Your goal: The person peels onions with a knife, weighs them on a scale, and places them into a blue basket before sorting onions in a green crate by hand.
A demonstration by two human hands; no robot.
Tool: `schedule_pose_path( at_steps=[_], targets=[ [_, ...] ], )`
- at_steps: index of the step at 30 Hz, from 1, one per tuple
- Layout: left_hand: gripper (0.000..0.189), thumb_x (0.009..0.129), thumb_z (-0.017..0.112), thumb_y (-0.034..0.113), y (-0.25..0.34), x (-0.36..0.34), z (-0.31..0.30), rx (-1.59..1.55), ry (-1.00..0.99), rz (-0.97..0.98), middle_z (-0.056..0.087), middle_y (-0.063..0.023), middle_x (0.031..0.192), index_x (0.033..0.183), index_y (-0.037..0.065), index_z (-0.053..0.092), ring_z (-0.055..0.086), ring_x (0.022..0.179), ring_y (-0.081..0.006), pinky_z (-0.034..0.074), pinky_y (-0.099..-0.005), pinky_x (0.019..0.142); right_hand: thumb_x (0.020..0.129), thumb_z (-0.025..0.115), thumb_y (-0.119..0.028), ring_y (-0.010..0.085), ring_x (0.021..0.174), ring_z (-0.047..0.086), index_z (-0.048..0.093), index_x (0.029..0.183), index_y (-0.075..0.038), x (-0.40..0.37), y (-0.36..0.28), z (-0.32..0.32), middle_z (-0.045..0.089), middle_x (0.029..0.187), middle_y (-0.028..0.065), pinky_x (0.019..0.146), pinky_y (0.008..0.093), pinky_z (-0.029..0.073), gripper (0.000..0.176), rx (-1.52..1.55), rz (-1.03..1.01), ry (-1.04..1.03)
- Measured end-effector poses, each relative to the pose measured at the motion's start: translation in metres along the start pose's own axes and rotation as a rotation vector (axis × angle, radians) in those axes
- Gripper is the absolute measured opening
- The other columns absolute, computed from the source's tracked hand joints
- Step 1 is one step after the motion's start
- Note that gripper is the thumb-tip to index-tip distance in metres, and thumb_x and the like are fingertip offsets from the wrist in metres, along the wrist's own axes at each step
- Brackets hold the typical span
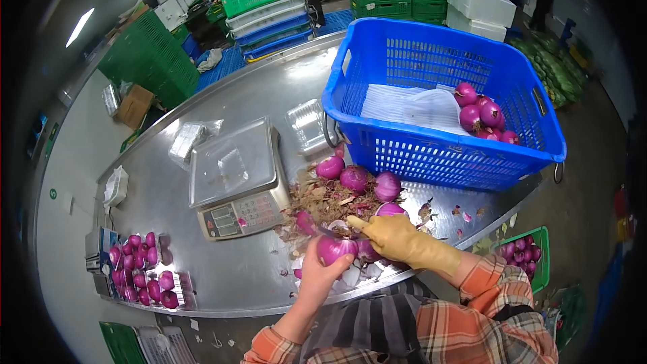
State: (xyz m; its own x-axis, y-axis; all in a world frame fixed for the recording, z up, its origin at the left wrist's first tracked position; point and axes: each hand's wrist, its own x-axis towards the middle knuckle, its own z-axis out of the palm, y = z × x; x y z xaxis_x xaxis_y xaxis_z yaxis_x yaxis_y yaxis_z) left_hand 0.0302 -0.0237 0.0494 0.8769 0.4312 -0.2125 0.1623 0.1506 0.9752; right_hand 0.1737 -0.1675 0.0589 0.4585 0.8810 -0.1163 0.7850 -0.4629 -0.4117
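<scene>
My bare left hand (314, 279) is wrapped round a purple onion (330, 251) close to the table's front edge. My right hand (403, 241), in a yellow rubber glove, grips a small knife whose thin dark blade (327, 232) lies across the top of that onion. Its handle is hidden inside the glove. Just beyond my hands, several onions (354, 178) rest on and around a heap of dry skins and root trimmings (320, 199). Pale peelings (350, 276) lie under the held onion.
A large blue crate (438, 152) with onions and white netting stands at the right. Left of the heap is a digital scale (236, 175). Packed onion trays (145, 273) sit at the far left. Below the right edge is a green crate (539, 263); a person (541, 3) stands far back.
</scene>
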Motion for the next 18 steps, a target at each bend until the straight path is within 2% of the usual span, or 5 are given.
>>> schedule_pose_path(
  at_steps=[3,6,7,11,18],
  targets=[
    [0.071,0.068,0.081,0.017,0.010,-0.006,-0.003,0.150,0.019,0.103,0.053,-0.0103,0.115,0.126,0.002,0.043,0.057,0.103,-0.0181,0.045,-0.0314,0.093,0.090,0.048,-0.016,0.0315,0.085,0.065,0.049,0.133,-0.019,-0.002,0.048,0.019,0.065,0.094,0.0157,0.068,0.0443,0.052,0.043,0.056,0.282,0.008],
    [0.074,0.067,0.082,0.017,0.000,0.007,-0.010,0.197,0.029,0.230,0.051,-0.0118,0.118,0.127,0.003,0.041,0.056,0.103,-0.0193,0.046,-0.0321,0.092,0.091,0.047,-0.017,0.0323,0.089,0.064,0.053,0.130,-0.020,-0.014,0.040,0.033,0.065,0.095,0.0161,0.077,0.0410,0.052,0.039,0.421,0.041,0.309],
    [0.076,0.066,0.082,0.016,0.000,0.008,-0.009,0.257,0.058,0.225,0.051,-0.0114,0.117,0.128,0.003,0.040,0.056,0.103,-0.0192,0.046,-0.0321,0.092,0.091,0.049,-0.018,0.0320,0.091,0.063,0.051,0.131,-0.022,-0.016,0.019,0.017,0.065,0.096,0.0158,0.083,0.0382,0.050,0.041,0.468,0.075,0.265],
    [0.082,0.064,0.085,0.016,-0.001,0.011,0.003,0.466,0.184,0.251,0.052,-0.0121,0.113,0.128,0.001,0.037,0.056,0.102,-0.0197,0.047,-0.0328,0.090,0.089,0.049,-0.015,0.0337,0.072,0.064,0.039,0.141,-0.017,-0.012,-0.022,-0.007,0.064,0.085,0.0168,0.059,0.0457,0.050,0.053,0.188,0.031,0.076],
    [0.080,0.065,0.084,0.016,0.008,0.003,0.009,0.505,0.265,0.293,0.050,-0.0145,0.114,0.128,-0.001,0.038,0.055,0.103,-0.0238,0.046,-0.0339,0.090,0.088,0.050,-0.013,0.0338,0.075,0.065,0.034,0.140,-0.004,-0.001,-0.035,-0.014,0.064,0.087,0.0186,0.061,0.0474,0.051,0.056,0.078,-0.014,0.023]
  ],
)
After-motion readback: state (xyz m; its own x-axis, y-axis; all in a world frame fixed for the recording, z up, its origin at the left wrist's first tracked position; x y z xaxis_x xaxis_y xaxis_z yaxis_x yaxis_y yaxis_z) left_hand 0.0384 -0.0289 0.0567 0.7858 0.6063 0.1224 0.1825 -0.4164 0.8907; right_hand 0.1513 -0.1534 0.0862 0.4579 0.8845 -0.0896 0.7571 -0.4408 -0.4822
